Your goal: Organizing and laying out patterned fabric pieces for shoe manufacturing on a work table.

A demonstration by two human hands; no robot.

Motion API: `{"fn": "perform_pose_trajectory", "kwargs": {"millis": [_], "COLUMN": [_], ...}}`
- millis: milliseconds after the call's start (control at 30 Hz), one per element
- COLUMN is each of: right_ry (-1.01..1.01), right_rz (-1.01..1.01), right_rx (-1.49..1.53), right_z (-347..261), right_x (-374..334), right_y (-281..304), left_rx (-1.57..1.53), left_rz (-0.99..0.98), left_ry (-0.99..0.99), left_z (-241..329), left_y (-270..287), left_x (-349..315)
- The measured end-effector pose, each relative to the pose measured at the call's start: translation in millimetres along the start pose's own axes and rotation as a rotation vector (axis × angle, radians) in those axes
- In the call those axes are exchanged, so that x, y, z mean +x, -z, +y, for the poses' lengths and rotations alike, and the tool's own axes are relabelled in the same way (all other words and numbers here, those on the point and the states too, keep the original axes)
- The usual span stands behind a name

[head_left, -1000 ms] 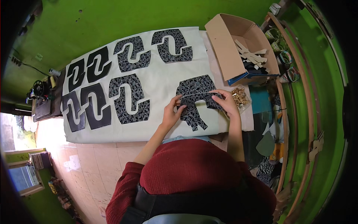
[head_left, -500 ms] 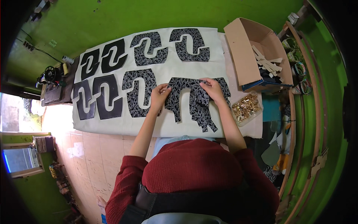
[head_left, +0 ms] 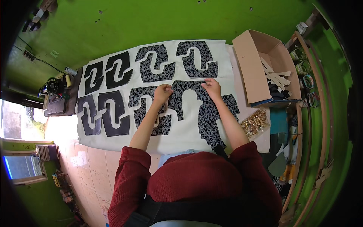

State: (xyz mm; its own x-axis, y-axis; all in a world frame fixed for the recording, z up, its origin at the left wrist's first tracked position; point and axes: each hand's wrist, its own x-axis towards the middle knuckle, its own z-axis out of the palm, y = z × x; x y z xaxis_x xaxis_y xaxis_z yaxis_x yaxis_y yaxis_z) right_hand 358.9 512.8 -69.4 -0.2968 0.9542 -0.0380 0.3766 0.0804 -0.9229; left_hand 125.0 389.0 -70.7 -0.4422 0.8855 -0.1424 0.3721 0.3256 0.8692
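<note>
My left hand (head_left: 163, 93) and my right hand (head_left: 211, 89) pinch the upper edge of a black-and-grey patterned panel (head_left: 189, 85), one at each top corner. It looks like fabric or leather, has an arched opening in the middle, and its right leg hangs toward my lap. Another patterned panel (head_left: 138, 92) lies partly hidden under my left forearm. More patterned material (head_left: 230, 102) shows beside my right forearm. Two patterned panels with curved cut-outs (head_left: 151, 56) (head_left: 196, 56) lie at the back of the white-covered table (head_left: 145, 143).
At the left lie black panels (head_left: 93, 72) (head_left: 120, 72) and dark grey panels (head_left: 89, 126) (head_left: 113, 126). A cardboard box (head_left: 245, 62) with strips stands at the right, near a clear tray of gold-coloured metal pieces (head_left: 254, 123). A small machine (head_left: 53, 86) sits far left.
The panel between my hands, bunched near the right hand before, now hangs more spread out, its right leg reaching lower. The whole view has shifted, with the table lower in it.
</note>
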Motion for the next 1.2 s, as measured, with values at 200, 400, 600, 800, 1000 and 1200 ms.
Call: {"fn": "perform_pose_trajectory", "kwargs": {"millis": [200, 400, 600, 800, 1000, 1200], "right_ry": [0.058, 0.088, 0.225, 0.141, 0.042, 0.203], "right_rz": [0.073, 0.137, 0.143, -0.135, -0.424, -0.351], "right_rx": [-0.023, -0.162, -0.558, -0.777, -0.961, -0.940], "right_z": [5, -7, -25, -27, -45, -32], "right_x": [-1, -6, -21, -52, -60, -75], "right_y": [-10, -10, 16, 60, 83, 84], "left_rx": [0.204, 0.560, 0.477, 0.506, 0.556, 0.600], "left_rz": [-0.045, -0.090, -0.067, -0.136, -0.156, -0.119], "left_ry": [-0.009, -0.146, -0.640, -0.565, -0.582, -0.586], "left_z": [26, 70, 70, 60, 41, 48], "left_y": [13, 11, -31, -68, -77, -79], "left_x": [-2, -11, -26, -42, -39, -45]}}
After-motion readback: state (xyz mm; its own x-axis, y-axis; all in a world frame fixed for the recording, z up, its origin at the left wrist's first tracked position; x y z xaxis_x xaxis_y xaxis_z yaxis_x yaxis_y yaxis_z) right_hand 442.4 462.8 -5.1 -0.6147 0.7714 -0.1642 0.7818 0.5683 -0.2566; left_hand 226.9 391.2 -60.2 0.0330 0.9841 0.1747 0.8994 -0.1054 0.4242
